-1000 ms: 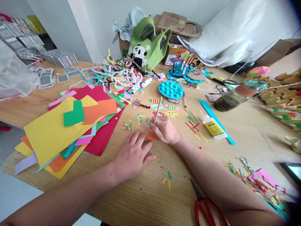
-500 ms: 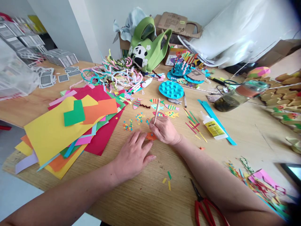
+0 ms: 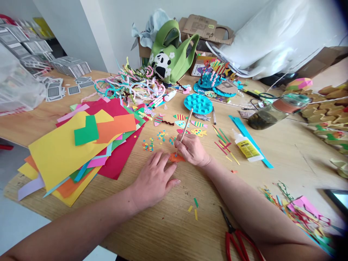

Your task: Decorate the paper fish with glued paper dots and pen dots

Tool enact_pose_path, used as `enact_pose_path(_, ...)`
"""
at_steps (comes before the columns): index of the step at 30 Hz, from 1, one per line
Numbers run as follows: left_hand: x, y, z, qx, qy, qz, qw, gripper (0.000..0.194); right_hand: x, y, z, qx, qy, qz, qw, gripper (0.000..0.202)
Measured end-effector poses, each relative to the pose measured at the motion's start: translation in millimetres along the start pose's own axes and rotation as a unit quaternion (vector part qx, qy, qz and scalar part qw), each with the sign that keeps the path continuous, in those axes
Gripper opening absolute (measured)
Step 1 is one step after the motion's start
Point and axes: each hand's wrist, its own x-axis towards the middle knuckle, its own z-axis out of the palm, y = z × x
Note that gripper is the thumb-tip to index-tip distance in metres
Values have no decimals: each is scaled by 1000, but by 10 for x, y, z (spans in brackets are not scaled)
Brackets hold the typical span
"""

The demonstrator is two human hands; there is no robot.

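My right hand (image 3: pixel 193 149) grips a thin, pale wooden stick (image 3: pixel 187 125), its lower end on a small orange paper cutout (image 3: pixel 175 157) that looks like a fish. The cutout lies on the table, partly covered by my right hand. Palm down, my left hand (image 3: pixel 154 177) lies with its fingers stretched and their tips at the cutout's left edge. Just beyond are small paper dots (image 3: pixel 162 135) in several colours and finished paper fish (image 3: pixel 198 132) with stripes and spots. Narrow paper strips (image 3: pixel 223 145) lie to the right of my right hand.
Stacked coloured paper (image 3: pixel 59 156) covers the left side. A glue bottle (image 3: pixel 248 146) lies at right, and red-handled scissors (image 3: pixel 233 235) at the front edge. Farther back are a blue scalloped disc (image 3: pixel 198 104), pipe cleaners (image 3: pixel 130 85), a green panda bag (image 3: pixel 171 54) and a jar (image 3: pixel 277 110).
The stick's upper end has tilted to the right and my right hand has shifted slightly right, showing more of the orange cutout. My left hand stays in place.
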Motion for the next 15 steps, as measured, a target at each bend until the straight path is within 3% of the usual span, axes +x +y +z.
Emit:
enact_pose_path(7,-2,-6,11,-2,5,2,1000,47,8,11,5,20,4,28,999,28)
enact_pose_path(15,17,-1,-13,-17,-10,-6,1000,47,43,22,-39,21,-50,32,998,31)
